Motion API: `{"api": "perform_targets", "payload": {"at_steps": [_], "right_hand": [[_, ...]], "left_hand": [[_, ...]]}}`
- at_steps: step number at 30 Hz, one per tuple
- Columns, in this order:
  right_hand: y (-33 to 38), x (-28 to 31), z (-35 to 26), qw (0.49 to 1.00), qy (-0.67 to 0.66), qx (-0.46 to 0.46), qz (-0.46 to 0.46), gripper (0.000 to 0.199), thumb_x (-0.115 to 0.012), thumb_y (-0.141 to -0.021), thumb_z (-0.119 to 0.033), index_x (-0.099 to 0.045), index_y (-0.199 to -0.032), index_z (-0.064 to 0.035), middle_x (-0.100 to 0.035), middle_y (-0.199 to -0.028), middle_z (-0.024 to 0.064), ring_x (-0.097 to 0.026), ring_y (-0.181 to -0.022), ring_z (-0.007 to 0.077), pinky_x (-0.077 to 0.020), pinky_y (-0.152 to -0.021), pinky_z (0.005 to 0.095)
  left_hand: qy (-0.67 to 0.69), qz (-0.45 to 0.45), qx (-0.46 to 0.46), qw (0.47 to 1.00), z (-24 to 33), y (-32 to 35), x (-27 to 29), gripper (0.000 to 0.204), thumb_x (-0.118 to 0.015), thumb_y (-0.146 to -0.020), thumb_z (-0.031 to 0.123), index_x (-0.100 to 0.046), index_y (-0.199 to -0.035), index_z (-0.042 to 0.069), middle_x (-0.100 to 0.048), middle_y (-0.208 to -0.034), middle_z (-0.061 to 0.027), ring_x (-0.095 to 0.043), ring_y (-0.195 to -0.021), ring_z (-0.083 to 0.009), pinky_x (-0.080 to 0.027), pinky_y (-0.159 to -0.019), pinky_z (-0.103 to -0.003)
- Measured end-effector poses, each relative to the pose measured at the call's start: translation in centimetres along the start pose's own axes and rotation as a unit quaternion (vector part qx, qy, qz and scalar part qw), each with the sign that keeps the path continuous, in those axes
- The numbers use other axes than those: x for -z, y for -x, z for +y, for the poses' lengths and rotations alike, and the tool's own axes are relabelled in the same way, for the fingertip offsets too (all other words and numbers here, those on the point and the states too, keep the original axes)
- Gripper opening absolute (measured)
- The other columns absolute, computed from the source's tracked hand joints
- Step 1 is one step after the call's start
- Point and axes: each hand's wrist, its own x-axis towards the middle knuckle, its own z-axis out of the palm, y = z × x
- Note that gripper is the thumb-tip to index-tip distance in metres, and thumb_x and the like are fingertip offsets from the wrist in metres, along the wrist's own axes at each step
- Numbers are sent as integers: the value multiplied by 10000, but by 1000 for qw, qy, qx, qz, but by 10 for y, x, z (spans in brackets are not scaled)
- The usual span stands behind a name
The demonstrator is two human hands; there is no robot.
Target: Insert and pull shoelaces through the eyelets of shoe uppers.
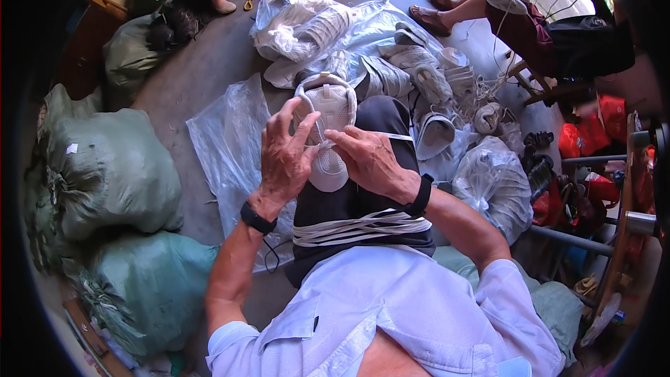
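A pale sneaker [328, 176] rests on my dark-trousered lap, its toe toward me and its opening away. My left hand [285, 150] grips its left side, thumb and fingertips by the eyelets. In a pinch over the tongue, my right hand [368, 160] holds a white shoelace [399, 137], a flat length of which sticks out to the right behind the hand. The exact spot where the lace meets the eyelets is partly hidden by my fingers. Across my thighs nearer my body lies a bundle of loose white shoelaces [363, 229].
Beyond my knees, pale shoes [427, 77] are heaped on clear plastic sheeting [234, 132]. A clear bag of shoes [492, 185] sits at right. Stuffed green sacks [118, 171] line the left. Orange-handled scissors [252, 1] lie on the far floor. Other people's legs [466, 10] show.
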Motion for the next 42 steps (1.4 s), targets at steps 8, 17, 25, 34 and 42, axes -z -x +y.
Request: {"api": "perform_targets", "payload": {"at_steps": [8, 17, 25, 34, 42], "right_hand": [[-8, -18, 19, 998, 3, -18, -56, 244, -641, -780, -54, -709, -1009, -106, -610, -869, 126, -657, -744, 338, -512, -626, 424], [-33, -9, 13, 981, -31, -128, -145, 314, -605, -753, -81, -769, -1013, -147, -713, -856, 149, -691, -813, 331, -534, -696, 419], [-51, -11, 26, 964, -63, -161, -204, 244, -631, -741, -158, -795, -918, -191, -719, -827, 136, -697, -758, 325, -531, -681, 412], [-46, -14, 23, 971, -51, -139, -187, 164, -684, -781, -217, -784, -900, -167, -714, -791, 128, -695, -748, 320, -528, -657, 413], [-43, -22, 22, 987, -39, -77, -132, 119, -639, -794, -174, -736, -805, -107, -679, -735, 190, -686, -747, 378, -528, -662, 474]], "left_hand": [[-26, -308, -89, 947, -19, -35, 16, 219, -710, -741, 91, -578, -905, 31, -556, -1022, -125, -606, -911, -292, -516, -780, -408], [44, -245, -166, 954, -33, -34, 12, 261, -790, -680, 82, -599, -839, 1, -550, -910, -123, -621, -852, -308, -525, -745, -414], [72, -210, -170, 960, -31, -33, 12, 282, -812, -645, 60, -596, -815, 1, -561, -907, -128, -628, -809, -316, -533, -728, -404], [72, -158, -172, 970, -33, -13, 5, 248, -787, -695, 50, -617, -868, -5, -576, -935, -115, -638, -850, -295, -546, -748, -385], [106, -120, -183, 970, -42, -1, -4, 284, -750, -744, 50, -618, -989, -7, -575, -1022, -105, -625, -916, -293, -540, -796, -380]]}}
